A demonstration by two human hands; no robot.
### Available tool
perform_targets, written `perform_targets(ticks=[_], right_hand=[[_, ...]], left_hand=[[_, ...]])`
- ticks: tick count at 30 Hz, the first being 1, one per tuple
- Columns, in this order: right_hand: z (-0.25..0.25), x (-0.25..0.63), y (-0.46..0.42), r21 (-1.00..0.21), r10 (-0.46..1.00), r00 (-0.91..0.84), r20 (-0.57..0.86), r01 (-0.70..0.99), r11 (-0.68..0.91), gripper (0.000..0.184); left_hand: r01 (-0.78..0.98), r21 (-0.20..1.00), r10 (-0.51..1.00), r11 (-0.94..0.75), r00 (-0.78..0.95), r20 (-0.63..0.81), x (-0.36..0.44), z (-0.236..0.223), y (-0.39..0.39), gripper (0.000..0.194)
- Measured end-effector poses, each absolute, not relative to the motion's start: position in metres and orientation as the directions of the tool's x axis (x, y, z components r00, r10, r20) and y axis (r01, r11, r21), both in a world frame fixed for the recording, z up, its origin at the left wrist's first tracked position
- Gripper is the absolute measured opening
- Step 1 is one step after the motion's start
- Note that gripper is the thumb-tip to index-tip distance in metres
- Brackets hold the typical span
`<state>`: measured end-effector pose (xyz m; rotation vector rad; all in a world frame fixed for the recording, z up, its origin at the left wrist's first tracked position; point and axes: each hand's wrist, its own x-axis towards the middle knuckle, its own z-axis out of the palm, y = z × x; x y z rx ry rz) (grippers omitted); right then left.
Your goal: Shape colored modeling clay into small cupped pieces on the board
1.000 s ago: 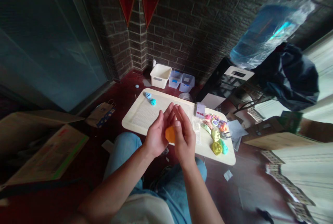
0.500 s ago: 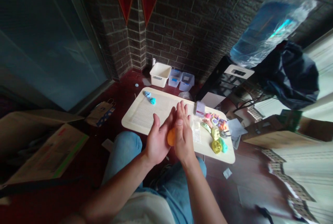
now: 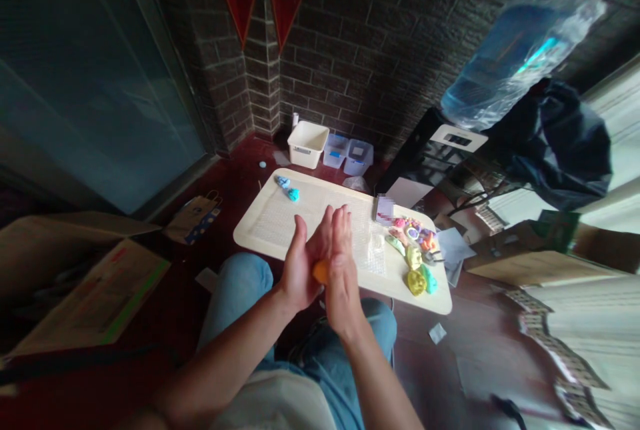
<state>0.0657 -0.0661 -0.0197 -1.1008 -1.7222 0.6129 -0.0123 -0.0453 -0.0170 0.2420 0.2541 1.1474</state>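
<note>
A lump of orange modelling clay [image 3: 321, 273] is pressed between my two palms, above the near edge of the low table [image 3: 265, 247]. My left hand [image 3: 303, 270] supports it from the left, thumb raised and fingers stretched out. Flat against its other side lies my right hand [image 3: 343, 277], fingers straight and together. The palms hide most of the clay. Blue clay pieces [image 3: 293, 195] sit at the table's far left. To the right of my hands are yellow-green clay lumps [image 3: 415, 281], a turquoise lump [image 3: 429, 279] and several small colourful pieces [image 3: 413, 231].
A small box [image 3: 385, 210] stands at the table's far edge. Behind the table are a white bin [image 3: 308, 145] and clear plastic boxes [image 3: 359, 157]. A water dispenser [image 3: 410, 177] rises at the right; a cardboard box [image 3: 95, 297] lies at the left.
My right hand has slid back towards me and slightly left against my left palm. The orange clay has shifted a little left and down between them.
</note>
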Motion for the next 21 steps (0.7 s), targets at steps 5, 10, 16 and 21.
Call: perform_targets(ticks=[5,10,16,21], right_hand=[[-0.011,0.063,-0.065,-0.747,0.872,-0.118,0.475,0.469,0.47,0.061],[-0.018,0.069,-0.053,-0.834,0.904,-0.057,0.423,0.365,0.414,0.055],[-0.031,0.066,-0.05,-0.865,0.908,0.02,0.419,0.311,0.393,0.055],[-0.028,0.08,-0.04,-0.913,0.915,0.193,0.353,0.282,0.293,0.057]], left_hand=[[-0.839,0.371,0.912,0.398,0.405,-0.062,-0.009,-0.021,-0.046,0.058],[-0.85,0.351,0.918,0.393,0.384,-0.101,-0.01,-0.019,-0.049,0.062],[-0.813,0.39,0.902,0.432,0.401,-0.162,-0.007,-0.03,-0.043,0.047],[-0.779,0.373,0.857,0.503,0.395,-0.33,-0.005,-0.045,-0.045,0.039]])
